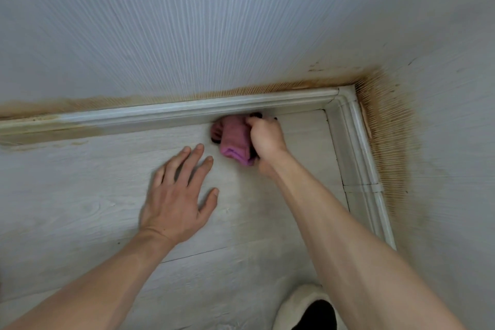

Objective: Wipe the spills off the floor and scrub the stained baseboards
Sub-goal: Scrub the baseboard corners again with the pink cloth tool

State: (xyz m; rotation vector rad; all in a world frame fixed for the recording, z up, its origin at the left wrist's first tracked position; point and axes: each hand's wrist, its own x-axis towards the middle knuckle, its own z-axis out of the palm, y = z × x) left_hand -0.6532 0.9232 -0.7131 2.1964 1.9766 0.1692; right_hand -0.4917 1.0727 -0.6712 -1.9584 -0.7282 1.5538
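Note:
A folded pink cloth (233,142) lies against the foot of the white baseboard (166,112) that runs along the far wall. My right hand (265,136) grips the cloth and holds it to the baseboard near the room's corner. My left hand (179,193) rests flat on the pale wood-look floor (80,195), fingers spread, just left of the cloth. Brown stains (67,104) line the wall just above the baseboard and smear its left part. A second baseboard (359,158) runs down the right wall, with heavy brown staining (385,126) beside it.
The two walls meet in a corner (348,91) at the upper right. A white slipper with a dark opening (308,308) sits at the bottom edge, under my right forearm. A floor seam (203,252) crosses the planks between my arms.

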